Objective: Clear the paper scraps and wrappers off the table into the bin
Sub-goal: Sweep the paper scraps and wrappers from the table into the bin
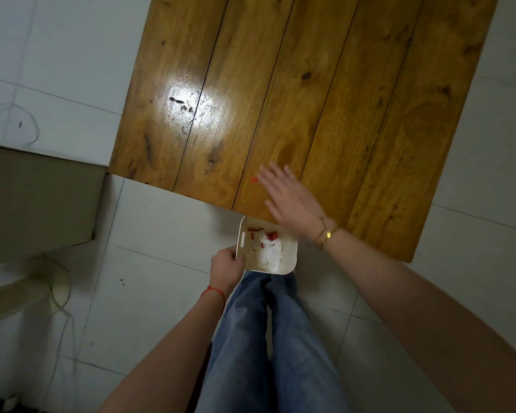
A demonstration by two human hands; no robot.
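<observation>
A small white bin [289,257] sits just below the near edge of the wooden table [310,84]; white paper scraps and red wrappers [265,245] lie inside it. My left hand [227,263] grips the bin's left rim. Flat over the table's near edge, my right hand [286,198] has its fingers spread and holds nothing. One tiny red scrap [253,180] lies on the wood, just left of my right fingertips.
White floor tiles surround the table. A beige box-like object [36,201] stands at the left, with a fan base [51,281] below it. My legs in blue jeans [265,338] are under the bin.
</observation>
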